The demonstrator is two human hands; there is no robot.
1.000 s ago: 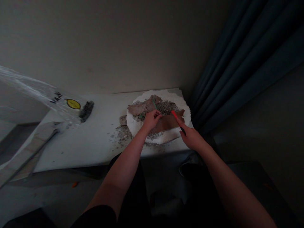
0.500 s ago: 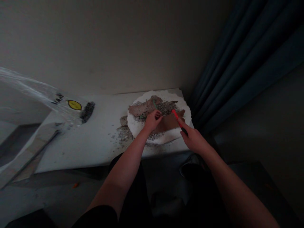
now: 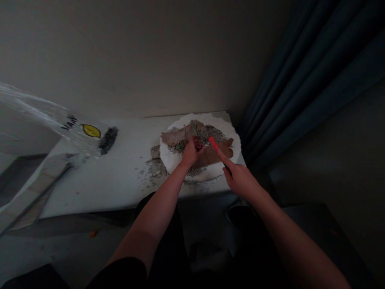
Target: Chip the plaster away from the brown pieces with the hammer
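My left hand (image 3: 191, 152) is closed in a pinch over the grey rubble, beside a flat brown piece (image 3: 215, 154). Whatever its fingertips hold is too small to make out. My right hand (image 3: 239, 176) is wrapped around a slim red and black tool (image 3: 213, 143); its red end points at the rubble near my left fingertips, and its exact kind is unclear. Both hands are over a white round slab with a ragged edge (image 3: 173, 162). A rough brown chunk (image 3: 177, 136) with green bits lies on its far left side amid grey crumbs (image 3: 215, 132).
The slab lies on a white table (image 3: 114, 180) against the wall. Crumbs (image 3: 155, 170) are scattered left of it. A clear plastic bag (image 3: 78, 128) with a yellow print and dark grit stands at the left, near flat boards (image 3: 45, 184). A dark curtain (image 3: 300, 80) hangs at right.
The red and black tool in my right hand has moved left, closer to my left fingertips. My left hand stays nearly in place. The view has shifted slightly.
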